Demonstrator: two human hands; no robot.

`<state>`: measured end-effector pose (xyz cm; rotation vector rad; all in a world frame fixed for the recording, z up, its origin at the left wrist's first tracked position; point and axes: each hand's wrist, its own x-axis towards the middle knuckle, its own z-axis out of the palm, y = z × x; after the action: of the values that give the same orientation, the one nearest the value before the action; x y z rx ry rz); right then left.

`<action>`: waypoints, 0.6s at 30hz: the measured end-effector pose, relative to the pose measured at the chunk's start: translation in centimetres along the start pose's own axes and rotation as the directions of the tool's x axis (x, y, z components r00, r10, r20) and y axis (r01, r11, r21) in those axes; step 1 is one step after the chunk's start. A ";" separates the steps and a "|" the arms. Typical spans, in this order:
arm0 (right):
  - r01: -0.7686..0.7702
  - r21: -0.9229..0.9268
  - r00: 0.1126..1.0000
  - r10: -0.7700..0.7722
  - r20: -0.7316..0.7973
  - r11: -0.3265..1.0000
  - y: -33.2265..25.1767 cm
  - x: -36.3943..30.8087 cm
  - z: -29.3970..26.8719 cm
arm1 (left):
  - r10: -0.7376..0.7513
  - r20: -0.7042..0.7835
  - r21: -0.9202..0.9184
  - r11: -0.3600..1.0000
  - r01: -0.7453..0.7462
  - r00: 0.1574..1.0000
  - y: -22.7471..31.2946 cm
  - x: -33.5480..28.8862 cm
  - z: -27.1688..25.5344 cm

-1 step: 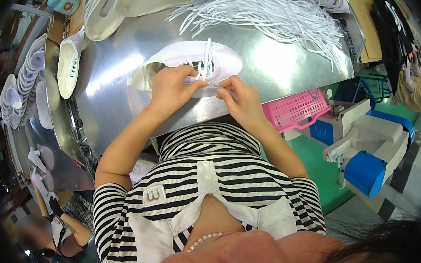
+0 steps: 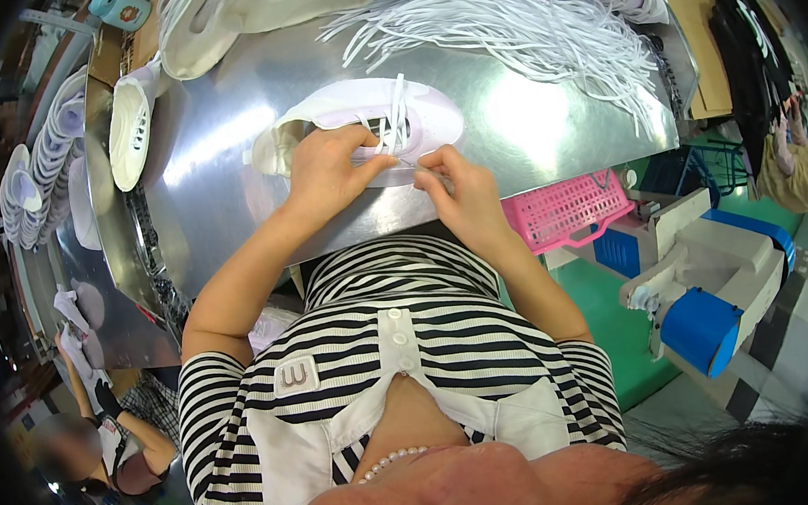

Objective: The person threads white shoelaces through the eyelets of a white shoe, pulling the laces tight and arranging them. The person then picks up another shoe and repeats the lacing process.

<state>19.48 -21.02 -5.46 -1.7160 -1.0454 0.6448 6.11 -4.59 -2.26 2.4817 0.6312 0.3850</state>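
Observation:
A pale lilac-white shoe upper (image 2: 340,96) lies on its side on the metal table, its toe to the right. A white shoelace (image 2: 398,111) runs through some of its eyelets, one end standing up past the far edge. My left hand (image 2: 326,168) is closed on the upper, thumb and forefinger pinching the eyelet edge beside the lace. Just right of it, at the upper's near side, my right hand (image 2: 460,186) makes a pinch with thumb and forefinger. What sits between those fingertips is too small to make out.
Loose white laces (image 2: 500,31) spread over the far right of the metal table (image 2: 220,210). Stacked uppers (image 2: 281,15) line its far edge; another upper (image 2: 133,131) lies left. A pink basket (image 2: 567,211) and a blue-and-grey machine (image 2: 709,271) stand right. A co-worker (image 2: 120,441) sits lower left.

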 end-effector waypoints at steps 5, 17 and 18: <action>-0.010 0.001 0.999 0.010 0.042 1.000 -0.2 0.3 0.0 | 0.058 -0.032 0.009 0.998 -0.057 0.998 -0.4 -0.1 0.4; -0.113 0.029 0.993 0.112 0.025 0.993 0.6 0.3 2.6 | 0.199 -0.061 -0.003 0.980 -0.200 0.978 1.2 -2.7 0.9; -0.092 -0.058 0.991 0.097 0.093 0.994 0.4 -0.1 1.2 | 0.189 -0.081 0.011 0.982 -0.189 0.979 0.9 -2.7 0.8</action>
<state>18.62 -20.61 -6.26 -1.8045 -1.0608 0.7727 4.41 -7.01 -2.74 2.5473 0.4283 0.5606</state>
